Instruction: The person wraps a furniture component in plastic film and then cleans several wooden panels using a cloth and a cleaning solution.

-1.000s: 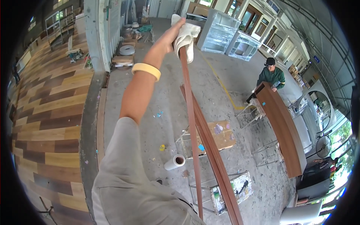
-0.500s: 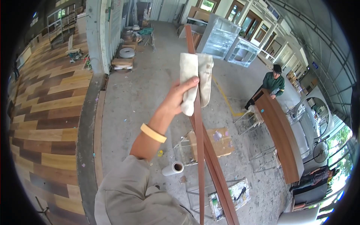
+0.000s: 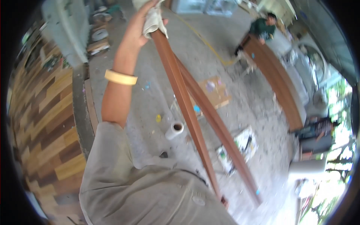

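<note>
My left hand point(image 3: 139, 26), raised at the top, is closed around a folded off-white cloth point(image 3: 153, 23) that wraps a long reddish-brown wooden strip point(image 3: 180, 93). The strip slants down to the lower right across my body. At its lower end a small part of my right hand point(image 3: 224, 202) shows, closed on the strip; most of that hand is hidden. A second brown wooden strip point(image 3: 221, 131) runs behind the first, with a bit of blue tape near its end.
A cardboard sheet point(image 3: 217, 90), a roll of white film point(image 3: 175, 130) and a paint-stained board point(image 3: 243, 140) are below. On the right, a person in dark green point(image 3: 262, 28) stands at a long brown panel point(image 3: 275, 80). Wood-look flooring point(image 3: 48, 142) covers the left.
My left hand has slid up and away along the strip with the cloth. The view has tilted down, and part of my right hand has come into sight at the strip's lower end.
</note>
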